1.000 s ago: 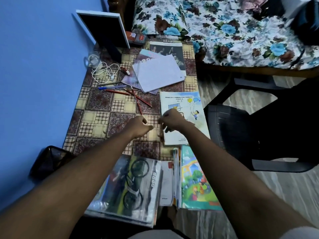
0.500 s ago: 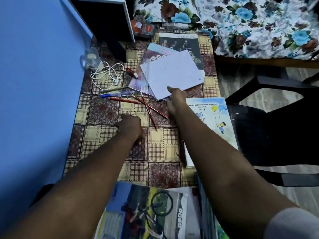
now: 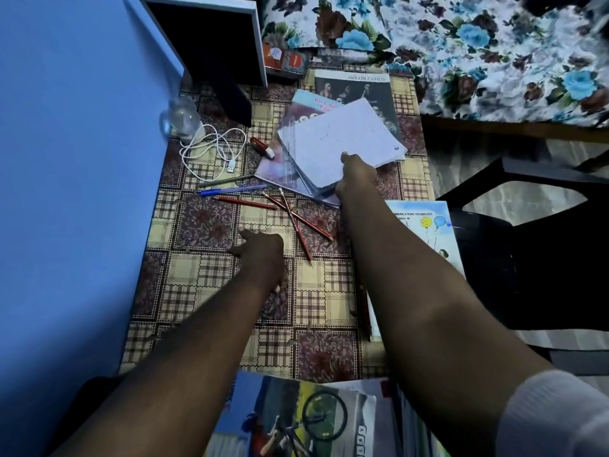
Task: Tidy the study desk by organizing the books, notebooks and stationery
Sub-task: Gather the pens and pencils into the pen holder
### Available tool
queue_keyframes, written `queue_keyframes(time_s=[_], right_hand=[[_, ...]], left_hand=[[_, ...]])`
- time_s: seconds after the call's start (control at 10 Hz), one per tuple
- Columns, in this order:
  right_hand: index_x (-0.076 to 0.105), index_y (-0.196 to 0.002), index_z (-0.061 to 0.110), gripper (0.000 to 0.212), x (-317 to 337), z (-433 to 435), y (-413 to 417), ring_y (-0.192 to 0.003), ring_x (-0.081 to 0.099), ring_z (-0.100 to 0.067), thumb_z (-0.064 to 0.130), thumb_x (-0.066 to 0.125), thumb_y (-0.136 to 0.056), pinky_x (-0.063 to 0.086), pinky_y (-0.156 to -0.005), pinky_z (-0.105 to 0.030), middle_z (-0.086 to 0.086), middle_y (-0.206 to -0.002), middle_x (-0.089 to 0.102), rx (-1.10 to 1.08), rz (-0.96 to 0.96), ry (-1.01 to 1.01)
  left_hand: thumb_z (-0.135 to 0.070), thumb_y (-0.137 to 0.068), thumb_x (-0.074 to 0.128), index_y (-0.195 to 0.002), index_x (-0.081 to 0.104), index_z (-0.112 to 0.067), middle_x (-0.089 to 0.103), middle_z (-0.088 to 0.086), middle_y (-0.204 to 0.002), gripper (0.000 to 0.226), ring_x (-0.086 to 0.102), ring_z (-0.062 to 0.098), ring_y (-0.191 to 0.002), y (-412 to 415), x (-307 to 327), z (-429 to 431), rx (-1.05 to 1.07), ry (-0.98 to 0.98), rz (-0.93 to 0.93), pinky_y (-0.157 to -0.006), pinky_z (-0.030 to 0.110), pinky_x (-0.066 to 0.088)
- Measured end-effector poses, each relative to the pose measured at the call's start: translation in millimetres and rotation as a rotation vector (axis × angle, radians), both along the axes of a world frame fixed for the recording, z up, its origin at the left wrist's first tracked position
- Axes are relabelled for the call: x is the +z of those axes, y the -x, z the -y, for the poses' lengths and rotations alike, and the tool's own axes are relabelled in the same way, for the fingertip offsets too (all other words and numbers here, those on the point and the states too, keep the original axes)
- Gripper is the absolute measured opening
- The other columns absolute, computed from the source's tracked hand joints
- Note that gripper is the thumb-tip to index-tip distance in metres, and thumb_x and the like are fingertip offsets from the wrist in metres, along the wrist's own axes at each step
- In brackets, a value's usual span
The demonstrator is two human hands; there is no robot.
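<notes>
**Mind the drag**

Your right hand (image 3: 356, 179) is pinching the notebook's (image 3: 342, 140) near corner atop the far pile (image 3: 270, 169). Your left hand (image 3: 260, 250) is lying on the counter (image 3: 197, 285), fingers released. Pulling by that corner could drag the pile onto the pencils (image 3: 292, 215).

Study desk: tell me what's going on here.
A person is tidying the desk. Their right hand pinches the near corner of a white notebook that tops a loose pile of books at the far side. The left hand rests open on the checked cloth, next to the red pencils. A blue pen and a white cable lie scattered, not yet gathered.
</notes>
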State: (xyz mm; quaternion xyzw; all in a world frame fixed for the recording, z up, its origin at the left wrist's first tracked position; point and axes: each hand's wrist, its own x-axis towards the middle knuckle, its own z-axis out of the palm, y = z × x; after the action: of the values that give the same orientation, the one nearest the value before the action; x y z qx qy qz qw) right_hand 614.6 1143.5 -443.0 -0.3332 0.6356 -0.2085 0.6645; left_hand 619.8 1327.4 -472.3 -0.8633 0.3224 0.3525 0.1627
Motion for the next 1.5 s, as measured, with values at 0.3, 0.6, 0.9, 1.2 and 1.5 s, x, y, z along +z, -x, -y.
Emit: queue_keyframes(time_s=[0.3, 0.6, 0.9, 1.2, 1.5], right_hand=[[0.050, -0.099, 0.013, 0.009, 16.1, 5.4, 12.1, -0.088, 0.058, -0.028, 0.010, 0.044, -0.092, 0.057, -0.079, -0.042, -0.011, -0.102, 0.058, 0.361, -0.142, 0.296], [0.046, -0.104, 0.003, 0.014, 50.4, 6.1, 88.5, -0.084, 0.052, -0.024, 0.003, 0.041, -0.092, 0.042, -0.071, -0.030, -0.011, -0.100, 0.054, 0.156, -0.231, 0.575], [0.055, -0.112, 0.013, 0.030, 78.9, -28.4, 208.8, -0.066, 0.057, -0.020, -0.006, 0.044, -0.093, 0.043, -0.058, -0.028, -0.009, -0.086, 0.062, 0.679, 0.035, 0.369], [0.060, -0.116, 0.011, 0.031, 83.2, -89.1, 238.2, -0.067, 0.051, -0.009, -0.006, 0.052, -0.092, 0.043, -0.060, -0.020, -0.001, -0.081, 0.058, 1.440, 0.005, 0.530], [0.060, -0.125, 0.001, 0.038, 38.4, -166.4, 246.2, -0.095, 0.055, -0.017, -0.008, 0.047, -0.091, 0.040, -0.074, -0.017, -0.016, -0.120, 0.063, 1.795, -0.061, 0.647]], left_hand=[[-0.025, -0.076, 0.079, -0.149, 0.017, 0.000, 0.008, 0.037, -0.152, 0.100, 0.039, 0.049, -0.130, 10.4, -3.6, -27.2, 0.106, 0.222, 0.027, -0.108, 0.060, 0.032], [-0.018, -0.078, 0.077, -0.137, 0.045, -0.002, 0.048, 0.021, -0.139, 0.069, 0.052, 0.035, -0.122, 30.5, 12.8, -72.7, 0.325, 0.551, -0.115, -0.101, 0.041, 0.046], [-0.030, -0.099, 0.048, -0.127, 0.052, -0.013, 0.060, 0.005, -0.119, 0.033, 0.057, 0.018, -0.087, 102.1, 71.3, -92.9, 0.815, 0.999, -0.073, -0.061, 0.024, 0.042], [-0.042, -0.093, 0.051, -0.111, 0.053, -0.018, 0.062, 0.000, -0.100, 0.031, 0.059, 0.025, -0.091, 133.7, 96.8, -154.1, 0.914, 0.971, 0.309, -0.076, 0.031, 0.043], [-0.038, -0.088, 0.063, -0.100, 0.059, -0.016, 0.068, 0.006, -0.103, 0.025, 0.058, 0.023, -0.084, 164.6, 94.1, -181.0, 0.792, 0.733, 0.211, -0.072, 0.027, 0.042]])
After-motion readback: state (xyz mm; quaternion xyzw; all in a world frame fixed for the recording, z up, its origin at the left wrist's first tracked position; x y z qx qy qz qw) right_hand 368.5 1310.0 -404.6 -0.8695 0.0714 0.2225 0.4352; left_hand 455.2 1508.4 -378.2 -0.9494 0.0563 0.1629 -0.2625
